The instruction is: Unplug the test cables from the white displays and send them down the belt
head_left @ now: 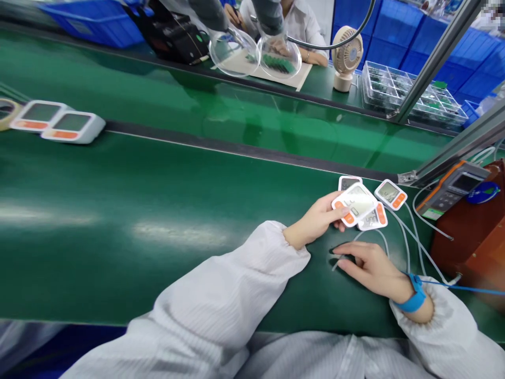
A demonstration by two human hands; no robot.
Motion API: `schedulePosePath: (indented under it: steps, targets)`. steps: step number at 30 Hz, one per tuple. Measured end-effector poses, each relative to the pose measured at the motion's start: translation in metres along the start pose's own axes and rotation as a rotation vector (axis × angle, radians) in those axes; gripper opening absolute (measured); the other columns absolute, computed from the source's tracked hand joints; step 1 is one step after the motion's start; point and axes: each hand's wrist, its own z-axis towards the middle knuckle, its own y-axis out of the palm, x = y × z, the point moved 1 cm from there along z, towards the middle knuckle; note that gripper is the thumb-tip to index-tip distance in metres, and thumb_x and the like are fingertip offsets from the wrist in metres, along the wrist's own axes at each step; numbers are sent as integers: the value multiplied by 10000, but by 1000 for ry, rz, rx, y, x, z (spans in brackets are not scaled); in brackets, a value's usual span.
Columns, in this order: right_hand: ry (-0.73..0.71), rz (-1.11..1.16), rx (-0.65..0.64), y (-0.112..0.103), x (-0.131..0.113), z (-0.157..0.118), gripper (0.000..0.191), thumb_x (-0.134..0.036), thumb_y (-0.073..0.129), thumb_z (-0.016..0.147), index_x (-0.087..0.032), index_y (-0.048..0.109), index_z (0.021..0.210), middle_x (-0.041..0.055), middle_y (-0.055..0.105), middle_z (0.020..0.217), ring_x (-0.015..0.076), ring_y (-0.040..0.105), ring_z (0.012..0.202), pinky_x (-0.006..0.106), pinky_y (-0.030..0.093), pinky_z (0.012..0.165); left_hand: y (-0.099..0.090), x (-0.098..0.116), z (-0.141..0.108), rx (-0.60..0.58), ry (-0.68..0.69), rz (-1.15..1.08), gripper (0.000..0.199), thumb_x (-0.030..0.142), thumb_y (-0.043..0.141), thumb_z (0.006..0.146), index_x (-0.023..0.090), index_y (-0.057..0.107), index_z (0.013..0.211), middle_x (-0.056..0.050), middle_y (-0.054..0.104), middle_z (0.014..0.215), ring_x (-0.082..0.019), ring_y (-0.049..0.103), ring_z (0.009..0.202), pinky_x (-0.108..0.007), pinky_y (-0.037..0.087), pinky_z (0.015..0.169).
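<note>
My left hand [317, 221] holds a small white display unit with orange buttons [355, 202] tilted above the green belt [158, 210]. Under and beside it lie three more such units: one behind [349, 182], one to the right [390, 193], one partly hidden beneath [375, 218]. Thin white cables [410, 242] run from them toward the right. My right hand [369, 268] rests flat on the belt just below the units, fingers pinching a cable end; a blue wrist strap [414, 300] circles that wrist.
Two more white display units [59, 123] sit on the belt at far left beside a tape roll [6, 113]. An orange-grey meter [453, 189] sits at right. Across the belt, another person works near magnifier lenses [256, 52], a small fan [346, 58] and a parts tray [410, 95].
</note>
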Motion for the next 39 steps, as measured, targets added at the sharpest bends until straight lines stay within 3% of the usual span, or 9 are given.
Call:
schedulePosePath:
  steps: [3,8,11,14,19,24,31,35,39]
  targets:
    - [-42,-24,52,-3,-1,-2,312,-427,522,1027,-226,707,1178,48,660,1194,73,501,529,255,480,599,-5,4,4,153,72,4,525,439,738,783,129,583,1177,-5,632,753,-106,571,575,-231,471,528]
    - [-111,-235,351,-23,12,0,255,-368,513,1025,-216,713,1068,53,689,960,168,624,745,312,528,744,-17,13,7,410,160,113,353,367,680,812,133,585,1059,3,630,688,-91,538,539,-209,437,510]
    - [-88,-426,565,-39,25,5,282,-380,516,1004,-201,678,1150,110,660,1146,272,611,1062,452,486,974,-28,19,9,546,108,133,218,293,617,843,141,601,999,-2,636,676,-86,551,544,-194,438,522]
    - [-71,-494,583,-46,38,10,435,-438,540,987,-172,591,1327,136,545,1371,307,481,1304,518,372,1135,-35,25,11,590,-45,123,142,256,565,867,131,618,906,-41,663,710,-87,590,572,-180,447,527]
    - [-17,-442,496,-38,51,11,573,-521,537,994,-157,496,1434,164,417,1487,294,394,1397,495,330,1192,-38,32,12,534,-134,183,123,228,602,845,125,655,886,-63,683,711,-105,605,549,-198,467,510]
    - [46,-379,564,-42,51,10,782,-631,641,897,-158,435,1485,170,450,1432,302,427,1353,496,356,1164,-43,29,8,413,-177,565,336,276,580,874,148,671,1172,8,600,538,-139,549,453,-236,411,460]
    - [198,-160,574,-47,43,8,542,-638,716,803,-173,664,1077,93,654,1041,262,619,949,419,500,910,-35,25,0,565,161,893,336,358,578,873,159,693,1118,38,544,546,-144,521,532,-271,371,563]
    - [236,26,625,-44,36,6,479,-617,694,839,-177,632,1017,63,653,913,214,609,793,344,516,760,-11,16,-3,341,139,602,357,457,574,881,155,692,1031,19,582,597,-131,542,552,-260,421,572]
    - [130,412,624,-34,31,7,475,-595,640,915,-201,542,1162,89,645,1119,230,639,983,348,547,861,16,1,-9,-15,34,346,495,463,647,856,138,613,1227,-39,671,782,-153,631,674,-275,504,639]
